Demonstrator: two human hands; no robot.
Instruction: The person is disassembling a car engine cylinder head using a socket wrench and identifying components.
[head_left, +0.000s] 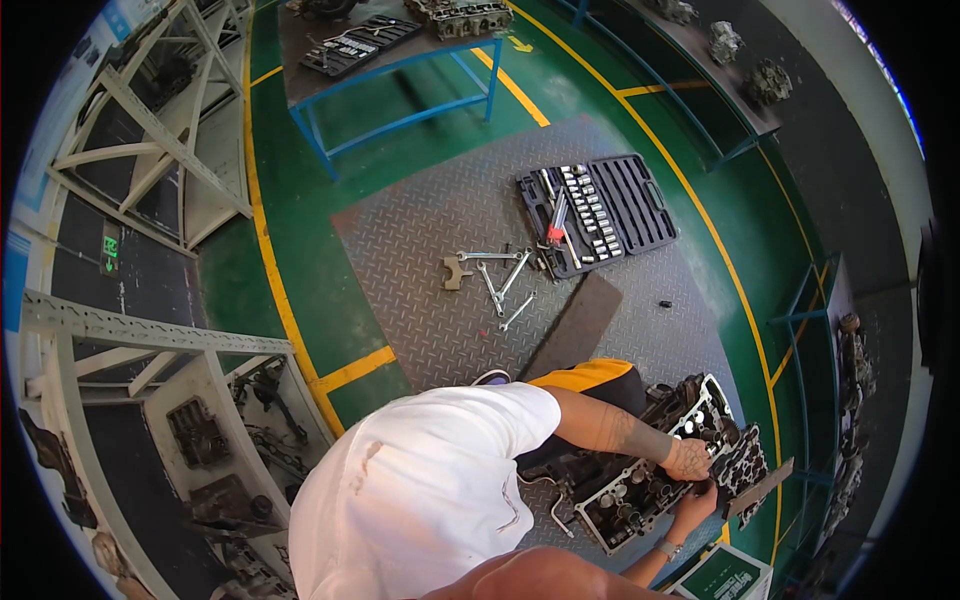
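A greasy engine cylinder head (622, 503) lies at the lower right, its metal rim and valve gear showing. My left hand (688, 459) reaches across it with curled fingers near the middle; whatever they grip is hidden. Close below is my right hand (692, 508), a watch (668, 547) on its wrist, its fingers bent around a small dark spot that I cannot make out. A second dirty metal engine part (745, 460) sits just right of the hands, with a flat grey bar (765, 487) at its edge. A bent metal rod (562, 515) lies to the left.
On the treadplate (430, 240) stands an open socket set case (645, 210). Several wrenches (490, 285) and a notched metal block (455, 273) lie beside it. A dark board (580, 320) is nearby. A green-and-white box (728, 575) stands at the bottom right. Racks (160, 335) line the left.
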